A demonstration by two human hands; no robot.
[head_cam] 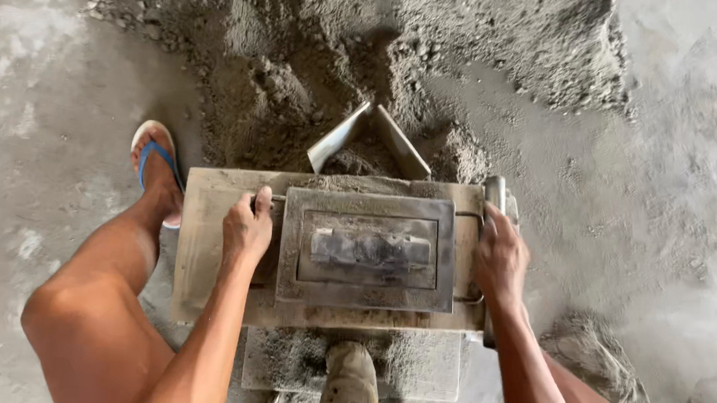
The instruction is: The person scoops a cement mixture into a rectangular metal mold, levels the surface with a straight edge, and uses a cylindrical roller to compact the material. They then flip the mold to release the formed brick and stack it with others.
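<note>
Head view: person is squatting over a grey metal mould sitting on a block base on the floor. Left hand is gripping the mould's left side, fingers curled over a wire handle, grip clenched on it. Right hand is wrapping the right side by a vertical bar, grip closed on the mould likewise. Hands are sitting opposite each other, probably so the frame stays level and steady. Press plate is lying inside the frame, its bar handle at centre. Scoop is resting tilted in the sand pile just behind the mould, within easy reach. Sandalled foot is planted left of the mould, bracing the squat. Rounded dusty lump, identity unclear, is showing below.
</note>
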